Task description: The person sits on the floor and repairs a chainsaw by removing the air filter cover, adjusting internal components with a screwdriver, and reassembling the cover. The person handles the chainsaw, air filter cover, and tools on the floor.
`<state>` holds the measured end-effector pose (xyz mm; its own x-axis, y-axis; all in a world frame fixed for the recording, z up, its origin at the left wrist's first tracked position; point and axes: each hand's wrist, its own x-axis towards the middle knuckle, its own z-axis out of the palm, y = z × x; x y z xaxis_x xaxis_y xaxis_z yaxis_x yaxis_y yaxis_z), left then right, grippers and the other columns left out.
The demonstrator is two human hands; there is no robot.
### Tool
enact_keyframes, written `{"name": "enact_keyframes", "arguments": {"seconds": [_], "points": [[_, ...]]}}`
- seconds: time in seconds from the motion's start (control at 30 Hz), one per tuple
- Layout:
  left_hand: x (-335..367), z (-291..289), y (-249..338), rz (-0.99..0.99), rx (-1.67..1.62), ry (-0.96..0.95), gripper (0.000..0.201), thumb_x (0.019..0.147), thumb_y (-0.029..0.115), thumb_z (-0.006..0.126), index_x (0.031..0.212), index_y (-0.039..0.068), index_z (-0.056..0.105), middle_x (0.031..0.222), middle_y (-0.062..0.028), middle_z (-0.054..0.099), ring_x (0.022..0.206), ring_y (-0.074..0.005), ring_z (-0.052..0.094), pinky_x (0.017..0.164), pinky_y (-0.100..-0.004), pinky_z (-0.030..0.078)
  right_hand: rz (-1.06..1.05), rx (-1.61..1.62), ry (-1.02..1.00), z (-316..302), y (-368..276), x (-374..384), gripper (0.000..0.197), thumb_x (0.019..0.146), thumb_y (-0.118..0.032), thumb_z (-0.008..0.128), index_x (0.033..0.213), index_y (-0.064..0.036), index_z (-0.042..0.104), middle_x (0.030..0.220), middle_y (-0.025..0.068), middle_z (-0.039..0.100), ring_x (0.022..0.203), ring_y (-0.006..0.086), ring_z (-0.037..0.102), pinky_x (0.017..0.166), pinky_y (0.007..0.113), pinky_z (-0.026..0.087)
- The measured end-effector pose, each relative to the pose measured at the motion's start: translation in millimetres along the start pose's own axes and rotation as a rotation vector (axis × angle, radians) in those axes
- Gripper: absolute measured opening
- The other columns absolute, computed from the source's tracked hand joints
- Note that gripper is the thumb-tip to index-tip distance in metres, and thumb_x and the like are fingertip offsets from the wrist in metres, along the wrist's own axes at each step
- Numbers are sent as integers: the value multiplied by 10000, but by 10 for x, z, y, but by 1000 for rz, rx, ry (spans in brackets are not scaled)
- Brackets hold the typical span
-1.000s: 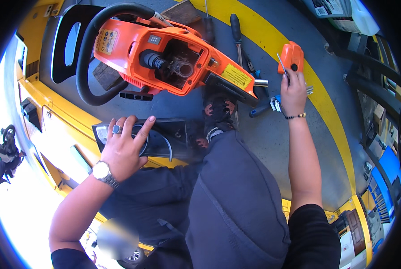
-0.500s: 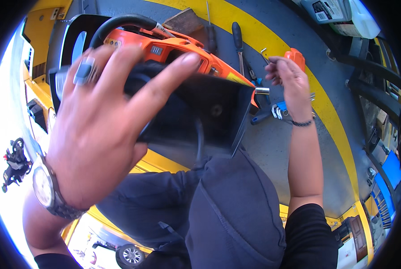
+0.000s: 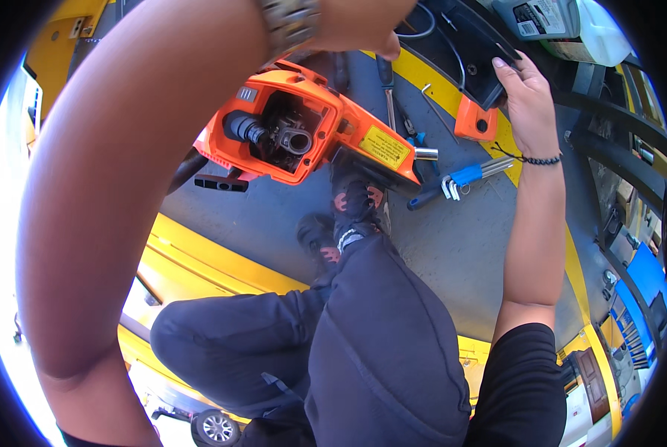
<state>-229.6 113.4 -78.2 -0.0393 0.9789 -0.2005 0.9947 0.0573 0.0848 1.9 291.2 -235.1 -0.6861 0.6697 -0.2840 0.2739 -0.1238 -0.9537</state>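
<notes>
Through the head camera I had the black tray (image 3: pixel 488 46) toward the far right corner of the floor (image 3: pixel 438 246), its open side facing me and its near end just beyond the orange cover (image 3: pixel 475 121); I could not tell whether the two touched. My right grip (image 3: pixel 514 73) was closed on the tray's near right corner, thumb on the near side and fingers round the wall. My left grip (image 3: pixel 378 26) was cut off by the upper edge of the view, its thumb near the tray's left side, so I could not tell whether it held anything. I judged the tray light and stiff, thin-walled and rather smooth, unlikely to crush under a firm pinch but apt to twist when borne by a single corner. The grey cord (image 3: pixel 461 54) looked springy, and the small round piece (image 3: pixel 472 69) inside looked loose enough to slide if the rim dipped. The soundest hold, to my mind, was a thumb-over-rim pinch at the middle of each opposite wall, keeping the tray level and fingers clear of the cord.
</notes>
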Motion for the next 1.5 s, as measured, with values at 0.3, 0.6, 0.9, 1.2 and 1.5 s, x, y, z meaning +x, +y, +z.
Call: {"name": "enact_keyframes", "arguments": {"seconds": [0.3, 0.6, 0.9, 1.2, 1.5], "points": [[-1526, 563, -567, -255, -602, 659, 390, 1002, 72, 681, 1378, 2, 602, 1211, -162, 695, 1118, -228, 688, 970, -373, 534, 150, -355, 167, -511, 1181, 562, 310, 1011, -189, 635, 1245, 15, 653, 1059, 93, 737, 899, 175, 710, 759, 312, 582], [-3488, 1428, -411, -1095, -1031, 863, 259, 1056, 224, 650, 859, 59, 613, 745, -15, 597, 681, -88, 528, 679, -231, 448, -201, -1410, 211, 335, 436, 697, 497, 941, -353, 704, 1285, -4, 619, 1231, 226, 705, 1097, 359, 710, 929, 439, 579], [-3035, 1610, -552, -826, -753, 718, 124, 1051, 117, 634, 1086, 9, 684, 1052, -59, 666, 891, -100, 601, 792, -243, 490, -665, -1729, -407, 1339, 201, 1695, 356, 963, -237, 557, 1287, -158, 682, 1307, 178, 598, 1211, 334, 607, 993, 476, 501], [-3239, 1681, -689, -882, -812, 740, 187, 1063, 132, 609, 1165, 2, 697, 1258, -111, 659, 1065, -172, 693, 949, -296, 562, -921, -1877, -538, 1366, 298, 1831, 206, 901, -237, 633, 1070, -126, 674, 1082, 74, 663, 1070, 245, 651, 886, 410, 476], [-3268, 1685, -712, -858, -835, 720, 213, 1055, 141, 623, 1214, 23, 701, 1247, -107, 692, 1066, -184, 704, 944, -298, 572, -1007, -1859, -459, 1194, 101, 1699, 431, 815, -251, 744, 1211, -121, 639, 1078, 95, 629, 1061, 272, 637, 897, 410, 476]]}}
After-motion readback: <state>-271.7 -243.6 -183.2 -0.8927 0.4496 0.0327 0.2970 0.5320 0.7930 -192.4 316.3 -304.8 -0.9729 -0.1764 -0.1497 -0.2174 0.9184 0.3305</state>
